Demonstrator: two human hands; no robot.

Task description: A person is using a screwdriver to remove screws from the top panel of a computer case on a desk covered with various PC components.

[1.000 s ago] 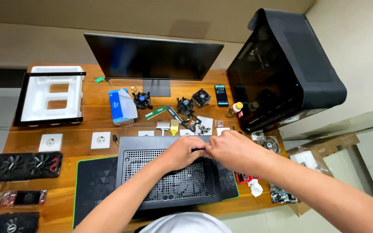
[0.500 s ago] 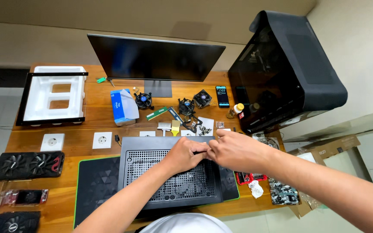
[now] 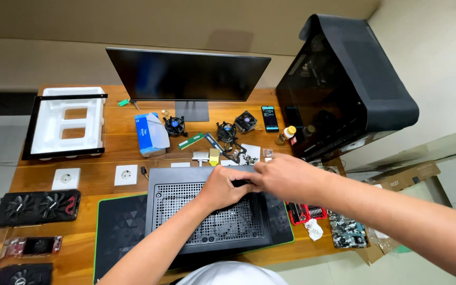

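Head view: both hands (image 3: 259,182) meet closed on the black case (image 3: 186,211), grasped thing hidden.

— What are the fingers pinching there, mid-frame?

— Can't tell. The left hand (image 3: 227,186) and right hand (image 3: 286,177) meet over the far edge of the black perforated metal case panel (image 3: 207,216) and cover it.

— And lower left?

— The dark graphics card with a round fan (image 3: 22,274) is cut off by the bottom edge. The small phone with a lit screen (image 3: 269,118), upper middle, is too small to read.
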